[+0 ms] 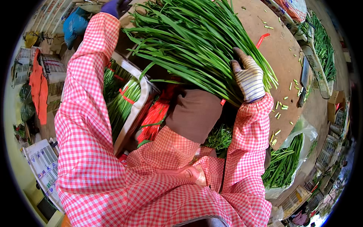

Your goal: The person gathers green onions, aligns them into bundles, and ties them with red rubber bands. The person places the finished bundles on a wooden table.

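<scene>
A large loose bunch of garlic chives [192, 42] lies across the round brown board in front of me, leaves to the left and pale stem ends to the right. My right hand [250, 78], in a striped, soil-stained glove, grips the bunch near its stem ends; thumb and one finger show, the other fingers are hidden. At the top edge, my left hand [115, 8] wears a purple glove and is partly cut off, so its hold cannot be seen. A red tie strip [262, 40] sticks out beside the stems.
A knife [304, 81] lies at the right of the board [279, 56], near scattered stem trimmings [280, 107]. Left of my knee, a white crate [136, 110] holds red-tied bundles [127, 98]. Red strips [154, 122] hang beside it. More greens fill a plastic-lined container [283, 167] and a crate [316, 68].
</scene>
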`<state>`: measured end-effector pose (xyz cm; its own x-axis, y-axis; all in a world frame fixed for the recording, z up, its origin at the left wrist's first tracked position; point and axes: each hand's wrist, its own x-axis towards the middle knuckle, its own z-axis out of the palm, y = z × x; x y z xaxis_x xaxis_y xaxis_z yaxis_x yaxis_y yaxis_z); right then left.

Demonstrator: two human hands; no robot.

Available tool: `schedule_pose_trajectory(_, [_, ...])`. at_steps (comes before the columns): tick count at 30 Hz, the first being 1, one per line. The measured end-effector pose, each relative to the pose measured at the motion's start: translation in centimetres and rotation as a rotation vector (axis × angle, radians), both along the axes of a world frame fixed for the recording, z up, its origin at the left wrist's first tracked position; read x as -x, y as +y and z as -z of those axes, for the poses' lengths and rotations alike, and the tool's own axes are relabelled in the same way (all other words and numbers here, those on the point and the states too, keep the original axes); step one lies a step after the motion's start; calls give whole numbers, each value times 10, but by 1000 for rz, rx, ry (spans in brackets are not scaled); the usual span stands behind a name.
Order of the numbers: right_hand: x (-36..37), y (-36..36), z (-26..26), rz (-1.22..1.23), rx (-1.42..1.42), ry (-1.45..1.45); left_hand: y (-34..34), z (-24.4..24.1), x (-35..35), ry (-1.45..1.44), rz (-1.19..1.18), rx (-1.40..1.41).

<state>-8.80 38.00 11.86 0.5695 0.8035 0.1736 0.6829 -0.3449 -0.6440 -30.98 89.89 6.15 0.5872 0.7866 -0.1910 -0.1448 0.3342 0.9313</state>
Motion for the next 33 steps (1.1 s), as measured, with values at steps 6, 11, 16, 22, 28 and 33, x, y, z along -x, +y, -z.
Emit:
schedule_pose_trajectory(6, [-3, -2, -1, -23, -11, -69, -69, -62, 34, 524, -252, -47])
schedule_pose_trajectory(11, [7, -20, -42, 80, -33, 284, -58, -50, 78, 607, 109, -358])
schedule_pose_trajectory(16, [19, -73, -80, 300, -157, 466, -142, -68, 55, 428, -47, -322])
schedule_pose_trajectory(22, [52, -139, -45, 266, 77, 303, -223, -81, 24, 388, 108, -800])
schedule_pose_trajectory(28, [77, -122, 31, 10, 297, 140, -349, -96, -18, 430, 453, -1728])
schedule_pose_trajectory(33, [59, -94, 35, 25, 231, 153, -404, -79, -52, 458, 628, -1784])
